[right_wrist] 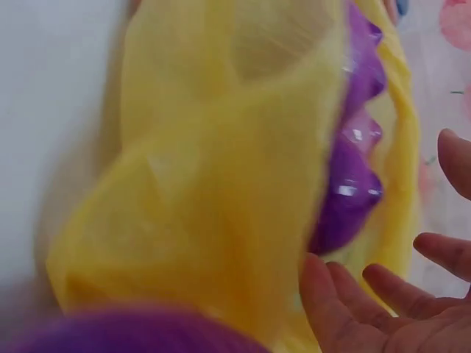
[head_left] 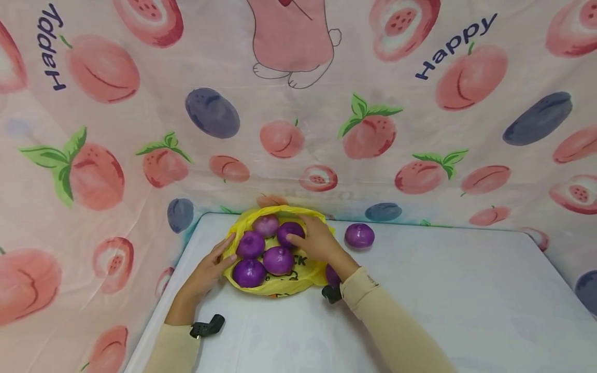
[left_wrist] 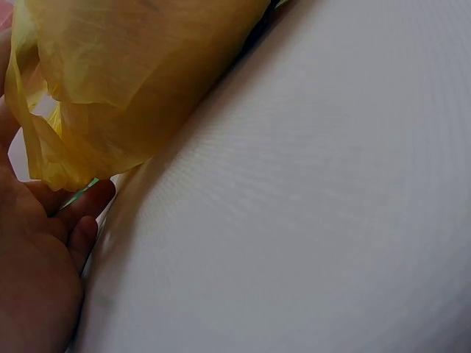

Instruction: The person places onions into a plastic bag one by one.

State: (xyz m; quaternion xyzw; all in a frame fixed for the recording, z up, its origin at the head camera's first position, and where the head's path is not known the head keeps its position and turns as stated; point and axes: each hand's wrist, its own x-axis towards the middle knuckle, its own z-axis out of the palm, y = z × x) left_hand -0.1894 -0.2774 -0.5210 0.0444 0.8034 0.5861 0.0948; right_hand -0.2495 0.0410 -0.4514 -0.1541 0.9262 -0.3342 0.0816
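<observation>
Several glossy purple onions (head_left: pixel 278 260) lie inside a yellow plastic bag (head_left: pixel 280 291), its mouth spread wide and facing up. My left hand (head_left: pixel 205 272) is at the bag's left edge and holds its rim, thumb near the closest onions; the left wrist view shows loosely bent fingers (left_wrist: pixel 85 209) against the yellow film. Over the bag's right side, my right hand (head_left: pixel 319 241) reaches in beside the rear right onion (head_left: pixel 288 230). Its fingers look spread apart in the right wrist view, with fingertips (right_wrist: pixel 316 276) right at an onion (right_wrist: pixel 344 195).
Outside the bag, one onion (head_left: pixel 359 236) sits on the white table (head_left: pixel 443 300) to the right. Another onion (head_left: pixel 332 275) is partly hidden by my right wrist. A fruit-printed cloth (head_left: pixel 317 124) hangs behind the table and along its left side.
</observation>
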